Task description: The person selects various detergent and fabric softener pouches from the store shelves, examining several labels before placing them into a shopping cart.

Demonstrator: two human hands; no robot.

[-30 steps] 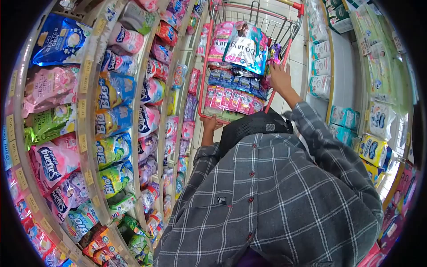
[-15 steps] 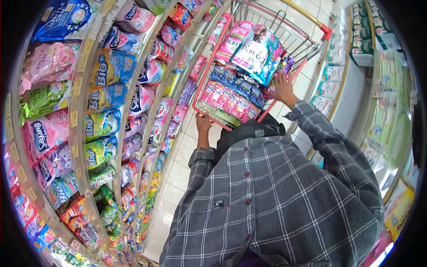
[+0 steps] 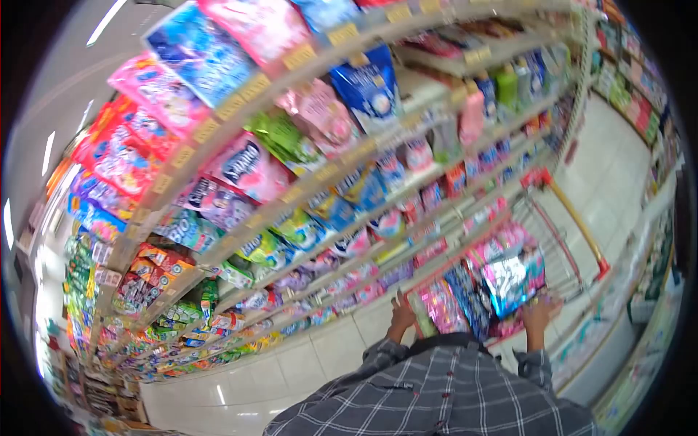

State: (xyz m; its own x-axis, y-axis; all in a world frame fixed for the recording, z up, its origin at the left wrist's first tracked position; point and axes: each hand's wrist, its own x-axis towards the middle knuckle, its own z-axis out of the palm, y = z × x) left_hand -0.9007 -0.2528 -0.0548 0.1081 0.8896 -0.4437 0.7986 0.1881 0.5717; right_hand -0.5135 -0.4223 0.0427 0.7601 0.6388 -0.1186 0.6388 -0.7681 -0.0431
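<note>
My left hand (image 3: pixel 402 314) is at the near left corner of a red-rimmed shopping cart (image 3: pixel 563 236), its fingers bent at the rim. On the cart's right side, my right hand (image 3: pixel 536 315) lies over the edge with its fingers spread and blurred. Between the hands, the cart carries pink sachet packs (image 3: pixel 442 305), a row of dark blue packs (image 3: pixel 469 294) and a large shiny blue-and-white pouch (image 3: pixel 507 285). A pink pouch (image 3: pixel 503 243) lies behind that one. The yellow cart handle (image 3: pixel 578 221) is at the far end.
Long shelves (image 3: pixel 320 182) of detergent and softener pouches run along the left, close beside the cart. Another shelf (image 3: pixel 618 330) of packaged goods borders the right. Pale floor tiles (image 3: pixel 291 370) show in the aisle, and more shelving (image 3: pixel 636 94) stands beyond the cart.
The view has swung left and up, showing more of the left shelves and the ceiling. The cart and both hands now appear lower and farther right. Both hands are still at the cart.
</note>
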